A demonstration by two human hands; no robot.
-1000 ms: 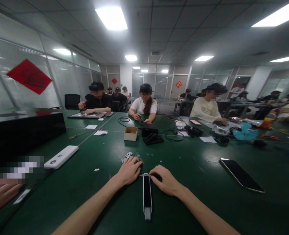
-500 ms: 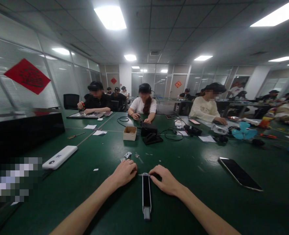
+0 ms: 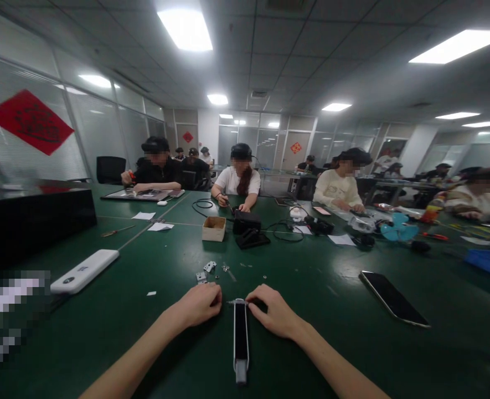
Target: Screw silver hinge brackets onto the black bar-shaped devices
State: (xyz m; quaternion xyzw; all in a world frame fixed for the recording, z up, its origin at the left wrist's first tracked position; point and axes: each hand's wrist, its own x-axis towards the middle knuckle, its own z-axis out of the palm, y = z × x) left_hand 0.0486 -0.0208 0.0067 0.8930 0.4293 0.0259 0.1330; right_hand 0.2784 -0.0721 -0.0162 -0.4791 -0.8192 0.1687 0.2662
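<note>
A long narrow black device with a silver rim (image 3: pixel 240 339) lies on the green table (image 3: pixel 311 343), pointing away from me. My right hand (image 3: pixel 272 311) rests at its far end, fingers curled and pinching the top edge. My left hand (image 3: pixel 199 303) lies just left of that end, fingers curled into a loose fist; what it holds, if anything, is hidden. Small metal hinges and screws (image 3: pixel 206 270) lie just beyond my left hand.
A white power bank (image 3: pixel 84 270) lies at the left, a black phone (image 3: pixel 394 298) at the right. Farther off stand a small cardboard box (image 3: pixel 213 228), a black device with cables (image 3: pixel 251 231) and a blue fan (image 3: pixel 396 228). Several people sit working around the table.
My left hand has drawn back from the metal parts toward me and closed. My right hand stays on the device's far end. The view has shifted slightly right.
</note>
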